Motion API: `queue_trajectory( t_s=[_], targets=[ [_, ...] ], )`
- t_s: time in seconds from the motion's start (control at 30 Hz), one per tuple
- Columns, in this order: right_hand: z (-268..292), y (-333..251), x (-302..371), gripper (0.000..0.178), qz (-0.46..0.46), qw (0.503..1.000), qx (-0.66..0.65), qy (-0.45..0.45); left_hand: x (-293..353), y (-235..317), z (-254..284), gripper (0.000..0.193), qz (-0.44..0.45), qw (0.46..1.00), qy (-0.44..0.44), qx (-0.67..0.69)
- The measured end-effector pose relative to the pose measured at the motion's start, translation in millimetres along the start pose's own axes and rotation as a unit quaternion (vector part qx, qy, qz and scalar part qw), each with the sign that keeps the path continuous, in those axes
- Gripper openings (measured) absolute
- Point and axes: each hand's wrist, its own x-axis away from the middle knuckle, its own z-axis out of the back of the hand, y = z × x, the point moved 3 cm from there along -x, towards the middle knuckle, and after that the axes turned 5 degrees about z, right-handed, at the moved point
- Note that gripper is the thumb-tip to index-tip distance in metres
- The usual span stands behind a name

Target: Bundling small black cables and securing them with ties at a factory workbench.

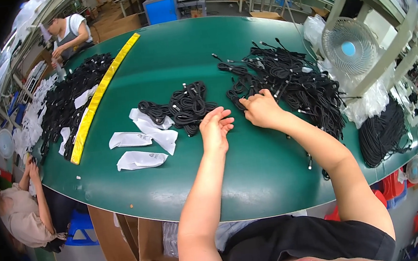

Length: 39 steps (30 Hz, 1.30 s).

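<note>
My left hand [215, 132] is held over the green table, palm turned inward and fingers loosely curved apart, with nothing in it. Just beyond it lies a small group of coiled black cables [189, 102]. My right hand [263, 111] reaches to the left edge of a large heap of coiled black cables [289, 80]; its bent fingertips close on one cable coil [235, 99] there. Left of the small group lie white paper-like sleeves: one sleeve [143, 159] nearest me, another sleeve [130, 139] above it, and more partly under the cables.
A yellow strip [102, 93] crosses the green table [174, 189], with another cable heap [64, 111] beyond it. A fan [349, 45] and a black cable bundle [382, 131] stand at the right. Co-workers sit at the left; cardboard boxes [151, 239] are below the near edge.
</note>
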Motion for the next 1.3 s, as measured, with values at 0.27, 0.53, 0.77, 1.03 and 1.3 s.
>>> queue_trajectory(
  t_s=[0.27, 0.53, 0.77, 1.03, 1.3],
  targets=[
    [45, -23, 85, 0.051, 0.118, 0.960, -0.038, 0.252, 41, -18, -50, 0.029, 0.080, 0.970, -0.222, -0.054],
    [94, -15, 114, 0.034, 0.065, 0.913, -0.130, 0.380, 60, -13, -63, 0.032, -0.030, 0.942, -0.271, -0.196],
    [88, -4, 114, 0.026, 0.056, 0.936, -0.161, 0.308, 81, -20, -79, 0.048, 0.100, 0.926, -0.347, -0.111],
    [86, 3, 115, 0.009, -0.014, 0.914, -0.302, 0.273, 77, -6, -78, 0.061, 0.163, 0.918, -0.356, 0.065],
    [76, 7, 115, 0.018, -0.181, 0.812, -0.554, 0.037, 79, -10, -79, 0.040, -0.146, 0.879, -0.302, -0.338]
  ],
)
